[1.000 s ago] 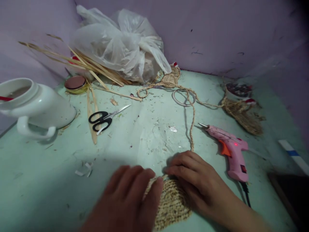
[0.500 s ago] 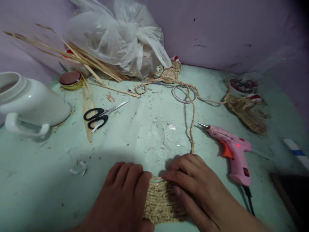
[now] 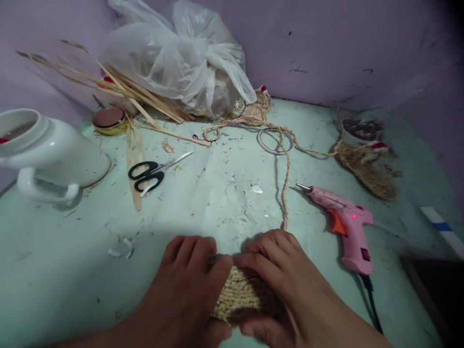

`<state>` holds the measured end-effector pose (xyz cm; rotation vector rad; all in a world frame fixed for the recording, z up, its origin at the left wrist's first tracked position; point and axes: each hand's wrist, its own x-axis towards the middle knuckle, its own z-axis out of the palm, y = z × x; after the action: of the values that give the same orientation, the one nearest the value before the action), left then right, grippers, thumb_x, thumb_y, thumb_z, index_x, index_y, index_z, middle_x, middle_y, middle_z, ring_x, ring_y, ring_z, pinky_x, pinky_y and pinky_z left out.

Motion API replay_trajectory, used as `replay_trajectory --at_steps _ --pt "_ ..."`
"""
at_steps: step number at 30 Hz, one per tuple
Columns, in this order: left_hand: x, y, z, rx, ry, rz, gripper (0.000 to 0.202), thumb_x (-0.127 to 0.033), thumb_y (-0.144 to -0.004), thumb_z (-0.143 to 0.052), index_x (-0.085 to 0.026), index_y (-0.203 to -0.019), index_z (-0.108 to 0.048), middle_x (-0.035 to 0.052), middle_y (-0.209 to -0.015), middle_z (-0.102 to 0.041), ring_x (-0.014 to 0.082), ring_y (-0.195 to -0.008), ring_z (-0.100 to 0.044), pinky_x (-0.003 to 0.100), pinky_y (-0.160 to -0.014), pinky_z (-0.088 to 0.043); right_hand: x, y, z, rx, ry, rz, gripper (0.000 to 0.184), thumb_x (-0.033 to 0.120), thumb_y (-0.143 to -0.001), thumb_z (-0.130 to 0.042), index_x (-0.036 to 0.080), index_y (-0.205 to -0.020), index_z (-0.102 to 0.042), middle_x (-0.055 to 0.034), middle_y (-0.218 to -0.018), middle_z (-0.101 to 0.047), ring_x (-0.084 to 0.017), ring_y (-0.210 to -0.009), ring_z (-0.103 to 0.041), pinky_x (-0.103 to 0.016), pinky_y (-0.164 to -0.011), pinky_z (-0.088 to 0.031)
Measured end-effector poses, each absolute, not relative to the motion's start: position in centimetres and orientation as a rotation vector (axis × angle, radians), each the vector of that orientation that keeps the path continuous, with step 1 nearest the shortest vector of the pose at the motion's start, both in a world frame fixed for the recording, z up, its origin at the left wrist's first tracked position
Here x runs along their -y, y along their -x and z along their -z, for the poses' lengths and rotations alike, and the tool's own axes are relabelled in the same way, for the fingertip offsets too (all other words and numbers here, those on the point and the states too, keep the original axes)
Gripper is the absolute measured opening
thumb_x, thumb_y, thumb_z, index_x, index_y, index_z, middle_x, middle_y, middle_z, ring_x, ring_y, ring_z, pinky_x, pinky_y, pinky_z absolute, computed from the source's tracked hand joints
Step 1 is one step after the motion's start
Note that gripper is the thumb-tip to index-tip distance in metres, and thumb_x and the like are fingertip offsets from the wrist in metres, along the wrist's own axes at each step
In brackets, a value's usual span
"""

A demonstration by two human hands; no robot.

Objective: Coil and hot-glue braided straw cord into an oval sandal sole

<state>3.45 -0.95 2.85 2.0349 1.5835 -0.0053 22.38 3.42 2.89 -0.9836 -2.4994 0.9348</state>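
Between my hands lies a woven piece of coiled, braided straw cord (image 3: 239,294), its rows running crosswise. My left hand (image 3: 190,280) grips its left side, fingers curled over the far edge and thumb at the near edge. My right hand (image 3: 290,280) is closed on the right side, its thumb at the near edge and fingertips meeting the left hand's at the top. From beneath the right fingers a braided cord (image 3: 284,193) runs away across the table. The undersides and some fingertips are hidden.
A pink glue gun (image 3: 348,222) with its red light on lies at right. Black-handled scissors (image 3: 154,174), a white jug (image 3: 60,150), straw strips (image 3: 145,96), a plastic bag (image 3: 174,63), a metal ring (image 3: 274,141) and a woven piece (image 3: 366,166) surround the table's middle.
My right thumb has moved down to the near edge of the woven piece. My left forefinger has shifted right over its far edge, closing the gap between the hands. The view has shifted slightly.
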Motion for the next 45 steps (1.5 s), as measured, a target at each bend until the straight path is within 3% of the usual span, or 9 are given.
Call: replay_trajectory --at_steps 3,8,15,19,25,37,42,45 --pt "0.9 -3.5 -3.1 -1.585 -2.01 0.003 0.036 -0.031 -0.059 -0.065 -0.024 -0.094 -0.061 0.0061 -0.104 -0.054 0.028 -0.097 -0.046 0.051 -0.088 -0.033 -3.4 -22.4 -2.8 2.558 0.944 -0.896 0.044 0.044 -0.067 -0.07 0.018 -0.1 -0.059 -0.0048 -0.097 -0.06 -0.022 -0.091 -0.051 -0.038 -0.085 -0.042" --pt "0.8 -3.5 -3.3 -1.541 -1.993 -0.017 0.03 -0.026 -0.059 -0.063 -0.023 -0.089 -0.061 0.0064 -0.104 -0.053 0.0275 -0.097 -0.045 0.05 -0.088 -0.034 -3.2 -22.3 -2.4 2.671 0.932 -0.765 0.052 0.053 -0.071 -0.064 0.016 -0.107 -0.058 -0.0076 -0.105 -0.061 -0.025 -0.103 -0.051 -0.048 -0.102 -0.029" --pt "0.6 -3.3 -3.4 -1.479 -2.016 -0.052 0.031 -0.021 -0.06 -0.061 -0.022 -0.091 -0.06 0.006 -0.106 -0.051 0.0275 -0.098 -0.044 0.048 -0.088 -0.035 -2.8 -22.4 -2.2 2.598 0.889 -0.665 0.05 0.047 -0.071 -0.067 0.014 -0.108 -0.055 -0.0099 -0.111 -0.061 -0.028 -0.116 -0.043 -0.048 -0.105 -0.027" --pt "0.6 -3.5 -3.6 -1.465 -2.013 -0.034 0.031 -0.02 -0.059 -0.061 -0.02 -0.09 -0.059 0.0059 -0.104 -0.052 0.0272 -0.097 -0.045 0.049 -0.09 -0.034 -2.8 -22.6 -2.3 2.628 0.876 -0.708 0.05 0.045 -0.068 -0.07 0.017 -0.107 -0.056 -0.009 -0.113 -0.059 -0.028 -0.116 -0.042 -0.049 -0.105 -0.027" --pt "0.6 -2.9 -4.5 -1.48 -1.986 -0.027 0.05 -0.011 -0.056 -0.06 -0.021 -0.105 -0.052 0.0037 -0.107 -0.053 0.0233 -0.1 -0.045 0.043 -0.093 -0.034 -2.9 -22.4 -2.4 2.7 0.855 -0.7 0.05 0.042 -0.071 -0.067 0.015 -0.111 -0.052 -0.0139 -0.118 -0.055 -0.032 -0.119 -0.038 -0.056 -0.101 -0.03" --pt "0.5 -3.6 -4.9 -1.537 -2.09 0.165 0.037 -0.013 -0.055 -0.061 -0.02 -0.091 -0.057 0.0034 -0.1 -0.054 0.0248 -0.096 -0.045 0.045 -0.092 -0.032 -2.9 -22.3 -2.5 2.716 0.882 -0.723 0.046 0.042 -0.073 -0.065 0.017 -0.11 -0.055 -0.0123 -0.119 -0.055 -0.031 -0.119 -0.039 -0.056 -0.1 -0.031" --pt "0.5 -2.3 -5.4 -1.544 -2.163 0.134 0.036 -0.009 -0.054 -0.054 -0.02 -0.089 -0.056 0.0042 -0.097 -0.056 0.0254 -0.094 -0.047 0.047 -0.092 -0.033 -3.5 -23.2 -2.1 2.752 0.87 -0.618 0.072 0.056 -0.07 -0.062 0.01 -0.124 -0.045 -0.0168 -0.123 -0.051 -0.034 -0.12 -0.037 -0.057 -0.102 -0.027" --pt "0.6 -1.5 -5.3 -1.534 -2.214 0.092 0.041 -0.009 -0.055 -0.055 -0.021 -0.094 -0.056 0.0048 -0.1 -0.057 0.0271 -0.096 -0.048 0.051 -0.094 -0.03 -3.9 -23.5 -1.9 2.786 0.899 -0.582 0.076 0.06 -0.069 -0.061 0.013 -0.127 -0.043 -0.0153 -0.124 -0.051 -0.033 -0.119 -0.039 -0.057 -0.102 -0.026"
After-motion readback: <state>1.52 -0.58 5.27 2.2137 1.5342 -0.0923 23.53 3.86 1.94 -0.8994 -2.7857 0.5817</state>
